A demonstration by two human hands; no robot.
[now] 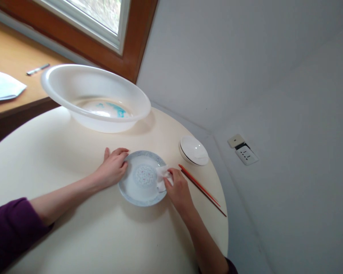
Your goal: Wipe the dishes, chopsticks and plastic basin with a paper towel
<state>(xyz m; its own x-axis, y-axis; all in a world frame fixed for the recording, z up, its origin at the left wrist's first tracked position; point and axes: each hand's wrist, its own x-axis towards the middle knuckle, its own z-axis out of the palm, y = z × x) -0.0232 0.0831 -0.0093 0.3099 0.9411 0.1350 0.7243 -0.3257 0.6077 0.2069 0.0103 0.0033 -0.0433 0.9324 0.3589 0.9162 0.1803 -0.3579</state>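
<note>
A round plate point(135, 190) with a grey-blue patterned rim and a flower-like centre lies on the cream table. My left hand point(114, 167) grips its left edge, with the fingers at the rim. Pinched in my right hand point(177, 186) is a white tissue point(161, 178), pressed against the right side of the plate. Part of the tissue is hidden behind my right fingers. Just right of that hand lie chopsticks point(201, 185), some orange-red and some dark brown. Beyond them are white bowls point(193, 150) stacked together.
A large translucent white basin point(103, 125) stands at the back of the round table point(88, 228). On a wooden desk point(5, 42) at the left lie a pen point(38, 69) and paper point(2, 85). A wall with a socket point(246, 155) borders the table's right side.
</note>
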